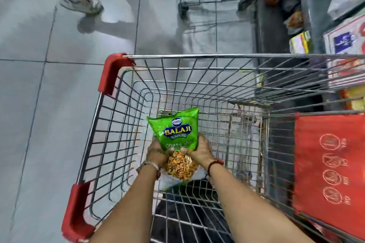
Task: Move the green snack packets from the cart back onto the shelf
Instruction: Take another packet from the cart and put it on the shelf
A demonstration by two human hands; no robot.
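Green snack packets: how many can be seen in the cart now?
1: the green snack packet is inside the cart, held by left hand and right hand. None appears hidden.

Both bare forearms reach forward; left hand (158, 153) and right hand (201, 149) grip, fingers curled inward

Head view, steeply down, close over cart (110, 73)

Shelf (343, 25) goods blurred, perhaps boxes, cut off.
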